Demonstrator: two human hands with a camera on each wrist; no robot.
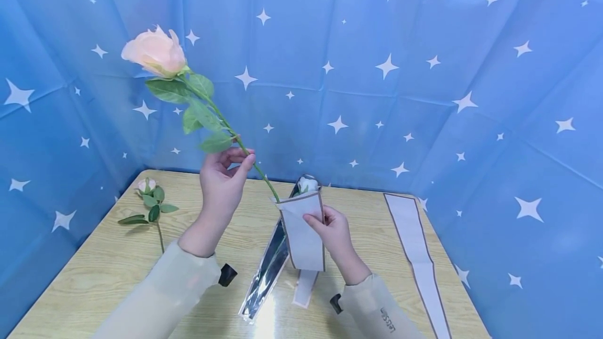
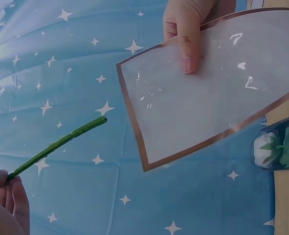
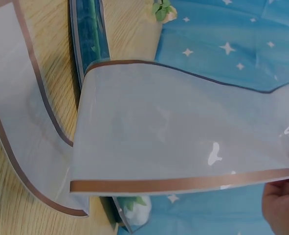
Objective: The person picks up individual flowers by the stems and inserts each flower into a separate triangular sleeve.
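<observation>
My left hand [image 1: 223, 179] pinches the green stem of a pale pink artificial rose [image 1: 155, 52], raised at a slant with its bloom to the upper left. A white flower sleeve [image 1: 301, 232] with a brown border is held up by my right hand [image 1: 335, 234], thumb on its front face. In the left wrist view the cut end of the stem [image 2: 61, 142] points at the wide edge of the sleeve [image 2: 208, 93], a small gap apart. The right wrist view shows the sleeve [image 3: 173, 127] broad and partly bent; the right fingers are mostly hidden there.
On the wooden table [image 1: 226, 234] a white rose [image 1: 308, 184] lies in a clear, dark-backed wrapper [image 1: 264, 276] behind the sleeve. A smaller pink rose [image 1: 147, 186] lies at the left. Another white sleeve [image 1: 416, 255] lies at the right. A starry blue curtain [image 1: 292, 56] surrounds the table.
</observation>
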